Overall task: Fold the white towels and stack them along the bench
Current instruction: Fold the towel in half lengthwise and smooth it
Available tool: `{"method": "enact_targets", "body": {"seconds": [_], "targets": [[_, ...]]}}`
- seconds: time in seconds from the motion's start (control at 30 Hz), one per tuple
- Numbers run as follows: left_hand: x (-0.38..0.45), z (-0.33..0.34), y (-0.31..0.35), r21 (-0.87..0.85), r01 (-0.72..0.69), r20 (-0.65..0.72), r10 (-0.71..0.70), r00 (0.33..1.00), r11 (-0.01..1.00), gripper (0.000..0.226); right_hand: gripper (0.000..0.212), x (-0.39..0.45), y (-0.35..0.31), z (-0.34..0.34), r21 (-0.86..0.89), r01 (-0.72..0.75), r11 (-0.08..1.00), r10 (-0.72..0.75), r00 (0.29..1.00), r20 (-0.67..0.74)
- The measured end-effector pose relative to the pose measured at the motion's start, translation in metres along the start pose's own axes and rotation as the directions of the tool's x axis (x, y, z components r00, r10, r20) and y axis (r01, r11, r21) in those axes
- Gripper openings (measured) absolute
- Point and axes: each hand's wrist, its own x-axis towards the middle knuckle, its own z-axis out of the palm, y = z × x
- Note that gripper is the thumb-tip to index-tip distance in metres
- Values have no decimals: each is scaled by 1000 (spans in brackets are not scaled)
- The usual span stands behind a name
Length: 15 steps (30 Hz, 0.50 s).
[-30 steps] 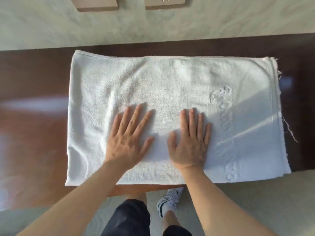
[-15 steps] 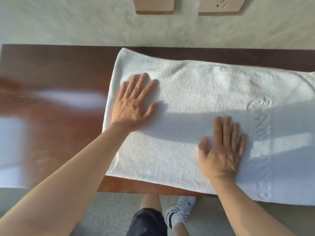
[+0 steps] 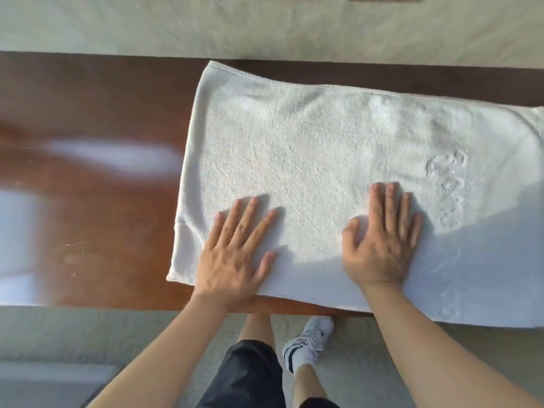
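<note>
Both hands lie flat, fingers straight: I see my left hand and right hand pressing the near edge of the white towel, which lies spread on the bench.

My arms were bare to the elbow; I wore dark shorts and, beside them, a white laced sneaker over a white sock.

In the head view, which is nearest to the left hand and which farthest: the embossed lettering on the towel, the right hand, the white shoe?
From the left hand:
1. Right hand, beside it on the towel.
2. White shoe, on the floor below the bench edge; almost as near as the right hand.
3. Embossed lettering, far right of the towel.
</note>
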Motion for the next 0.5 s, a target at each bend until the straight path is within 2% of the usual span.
{"method": "enact_targets", "body": {"seconds": [0.07,0.17,0.23,0.33,0.4,0.5], "targets": [[-17,-3,-28,-7,108,-10,-108,994,994,69,75,0,1,0,10,0,1000,0,1000,12],[-15,-13,-35,-76,175,3,-176,984,982,70,75,-1,1,0,9,-3,1000,3,1000,24],[11,-18,-16,-168,106,-38,-114,993,980,69,75,0,-1,-1,2,-12,1000,12,999,36],[68,-19,9,-84,-66,-31,64,997,994,68,75,-1,0,-1,-21,-2,1000,3,998,55],[108,-21,13,12,-85,-7,85,996,996,68,75,0,1,-1,-31,-7,999,9,998,58],[158,-34,-7,46,-25,-35,27,999,999,68,74,-1,1,-1,-49,-2,999,5,998,61]]}}
